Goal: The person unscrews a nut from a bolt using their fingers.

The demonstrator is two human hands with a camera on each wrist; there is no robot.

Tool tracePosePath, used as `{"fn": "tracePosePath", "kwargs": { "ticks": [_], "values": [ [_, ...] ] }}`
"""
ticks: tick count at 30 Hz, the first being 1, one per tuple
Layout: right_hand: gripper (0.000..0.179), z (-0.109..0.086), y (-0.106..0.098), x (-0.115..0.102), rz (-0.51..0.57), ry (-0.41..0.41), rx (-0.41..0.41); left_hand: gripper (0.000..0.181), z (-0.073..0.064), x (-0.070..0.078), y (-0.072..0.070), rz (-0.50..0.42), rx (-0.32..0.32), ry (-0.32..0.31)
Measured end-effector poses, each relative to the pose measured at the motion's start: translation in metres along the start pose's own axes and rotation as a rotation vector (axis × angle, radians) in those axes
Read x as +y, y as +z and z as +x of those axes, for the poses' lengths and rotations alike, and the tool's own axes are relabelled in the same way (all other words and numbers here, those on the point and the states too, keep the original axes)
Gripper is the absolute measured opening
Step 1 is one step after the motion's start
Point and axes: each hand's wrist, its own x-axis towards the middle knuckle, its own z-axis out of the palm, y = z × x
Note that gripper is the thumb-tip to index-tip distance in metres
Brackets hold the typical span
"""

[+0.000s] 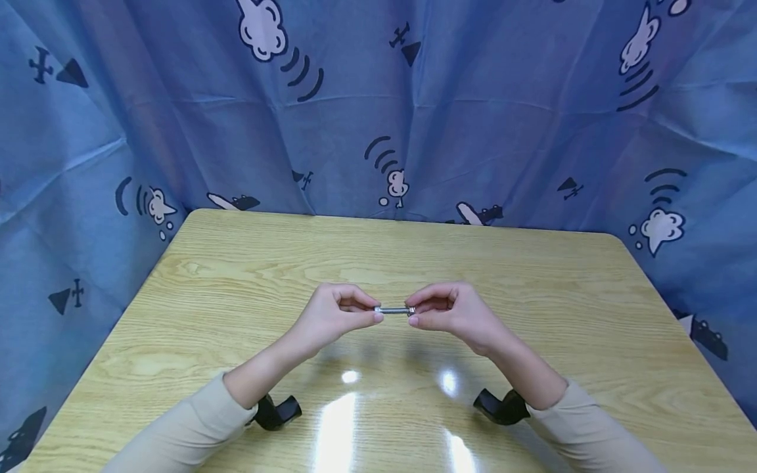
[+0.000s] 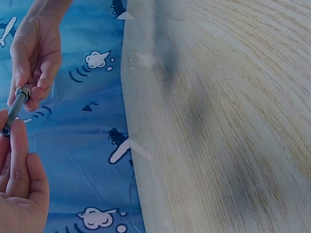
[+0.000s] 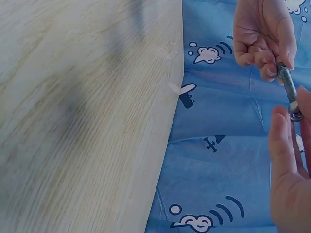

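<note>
A silvery metal bolt lies level between my two hands, above the table. My left hand pinches its left end between thumb and fingertips. At the other end, my right hand holds the bolt by a nut. In the left wrist view the nut shows at the fingertips of the right hand, and the left hand is nearer the camera. The right wrist view shows the bolt's shank slanting between both hands' fingertips.
A light wood-grain table lies below the hands, with bright light reflections on its front part. Blue patterned curtains hang behind it and at both sides. A black wrist mount sits beneath the left sleeve, another beneath the right.
</note>
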Motion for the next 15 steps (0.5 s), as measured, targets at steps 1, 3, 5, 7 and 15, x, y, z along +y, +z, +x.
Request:
{"fn": "tracePosePath", "kwargs": {
  "ticks": [1, 3, 5, 7, 15],
  "values": [
    [0.039, -0.0002, -0.0002, -0.0001, -0.004, 0.005, -0.004, 0.025, 0.0, 0.0001, 0.0, -0.002, -0.001, 0.001],
    [0.043, -0.0002, -0.0007, -0.0004, -0.006, 0.017, -0.014, 0.023, -0.0004, 0.001, 0.0003, -0.004, 0.003, 0.0],
    [0.044, 0.0008, -0.0011, -0.0005, -0.012, 0.036, -0.032, 0.023, -0.0006, 0.0014, 0.0004, -0.003, 0.007, -0.002],
    [0.042, 0.0022, -0.0013, -0.0007, -0.015, 0.056, -0.049, 0.023, -0.001, 0.0021, 0.0008, -0.001, 0.013, -0.006],
    [0.035, 0.0014, -0.003, -0.002, 0.018, 0.039, -0.052, 0.022, -0.0011, 0.003, 0.0013, -0.005, 0.016, -0.01]
  ]
}}
